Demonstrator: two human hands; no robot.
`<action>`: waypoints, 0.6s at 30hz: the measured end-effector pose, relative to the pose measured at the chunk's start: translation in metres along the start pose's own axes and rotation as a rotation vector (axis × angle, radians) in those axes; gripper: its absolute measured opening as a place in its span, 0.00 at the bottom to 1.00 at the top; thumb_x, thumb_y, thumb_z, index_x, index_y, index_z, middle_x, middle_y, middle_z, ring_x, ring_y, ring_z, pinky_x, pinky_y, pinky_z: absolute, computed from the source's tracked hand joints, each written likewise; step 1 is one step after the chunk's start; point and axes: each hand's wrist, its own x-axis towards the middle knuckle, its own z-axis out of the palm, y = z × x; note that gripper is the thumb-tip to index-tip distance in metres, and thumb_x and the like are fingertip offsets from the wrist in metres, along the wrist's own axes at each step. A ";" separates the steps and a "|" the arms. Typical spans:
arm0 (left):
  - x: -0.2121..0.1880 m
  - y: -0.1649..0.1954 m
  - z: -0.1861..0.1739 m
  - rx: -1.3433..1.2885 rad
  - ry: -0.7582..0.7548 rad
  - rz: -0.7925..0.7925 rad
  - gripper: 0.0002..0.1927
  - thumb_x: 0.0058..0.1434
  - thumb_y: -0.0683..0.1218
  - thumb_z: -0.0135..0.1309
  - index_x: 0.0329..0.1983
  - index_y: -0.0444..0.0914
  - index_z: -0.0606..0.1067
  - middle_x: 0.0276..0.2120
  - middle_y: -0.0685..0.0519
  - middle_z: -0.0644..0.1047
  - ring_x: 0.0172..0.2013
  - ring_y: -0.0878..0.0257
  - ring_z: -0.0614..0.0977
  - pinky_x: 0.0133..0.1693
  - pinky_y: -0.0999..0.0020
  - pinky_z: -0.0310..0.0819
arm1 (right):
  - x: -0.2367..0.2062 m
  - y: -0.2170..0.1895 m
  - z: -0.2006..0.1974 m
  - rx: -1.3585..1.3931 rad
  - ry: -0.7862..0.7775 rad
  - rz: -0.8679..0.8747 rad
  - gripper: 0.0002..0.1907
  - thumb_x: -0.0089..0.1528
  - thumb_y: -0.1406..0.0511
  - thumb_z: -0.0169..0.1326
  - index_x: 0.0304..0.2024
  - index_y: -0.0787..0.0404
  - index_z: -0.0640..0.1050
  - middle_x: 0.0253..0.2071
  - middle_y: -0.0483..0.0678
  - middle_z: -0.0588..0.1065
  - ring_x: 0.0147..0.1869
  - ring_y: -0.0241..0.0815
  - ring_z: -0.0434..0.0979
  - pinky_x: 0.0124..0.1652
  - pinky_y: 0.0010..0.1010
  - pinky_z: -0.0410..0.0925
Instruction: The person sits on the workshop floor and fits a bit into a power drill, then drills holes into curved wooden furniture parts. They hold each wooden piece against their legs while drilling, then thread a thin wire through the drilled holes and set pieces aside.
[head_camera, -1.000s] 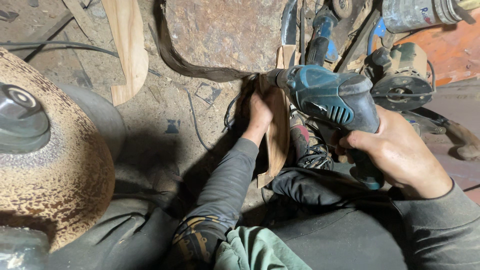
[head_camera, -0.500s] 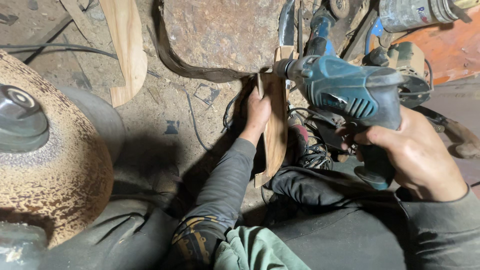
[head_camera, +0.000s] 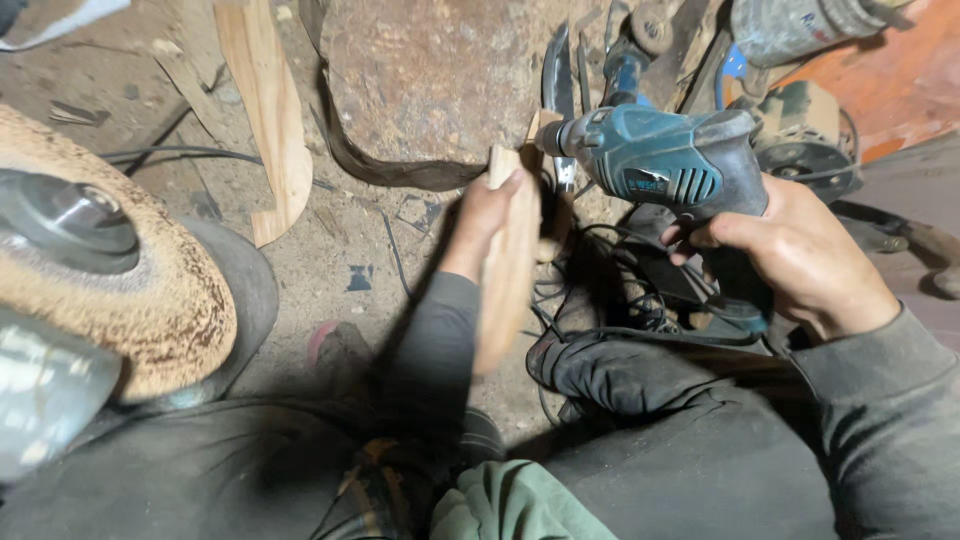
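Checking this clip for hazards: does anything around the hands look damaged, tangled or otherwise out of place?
Yes. A tangle of black cables lies loose under the teal power drill held in the right hand. The left hand steadies a wooden piece right at the drill's nose, fingers close to it. Behind, the big metal block is heavily rusted.

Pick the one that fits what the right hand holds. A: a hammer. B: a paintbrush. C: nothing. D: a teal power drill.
D: the right hand grips the handle of a teal drill, its nose pointed at the top of the wood piece that the left hand holds upright.
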 end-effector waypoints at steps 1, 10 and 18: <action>0.003 0.006 -0.010 0.087 -0.061 -0.027 0.27 0.62 0.56 0.60 0.53 0.30 0.79 0.46 0.41 0.84 0.44 0.55 0.84 0.49 0.62 0.76 | -0.001 0.001 -0.005 -0.008 -0.006 -0.024 0.19 0.56 0.75 0.43 0.48 0.73 0.76 0.41 0.57 0.80 0.41 0.45 0.81 0.42 0.32 0.74; 0.003 0.074 -0.037 1.206 -0.420 -0.124 0.41 0.54 0.71 0.63 0.47 0.28 0.80 0.46 0.36 0.81 0.46 0.43 0.84 0.52 0.53 0.75 | -0.017 0.012 -0.019 0.093 -0.006 0.021 0.17 0.63 0.70 0.42 0.51 0.71 0.76 0.40 0.56 0.80 0.39 0.44 0.80 0.35 0.32 0.72; 0.036 0.129 -0.008 1.875 -0.494 0.527 0.11 0.63 0.50 0.56 0.42 0.43 0.85 0.47 0.47 0.82 0.49 0.49 0.82 0.52 0.55 0.75 | -0.023 0.012 -0.035 0.152 0.044 -0.027 0.17 0.63 0.70 0.43 0.51 0.70 0.75 0.41 0.55 0.79 0.38 0.43 0.78 0.33 0.31 0.70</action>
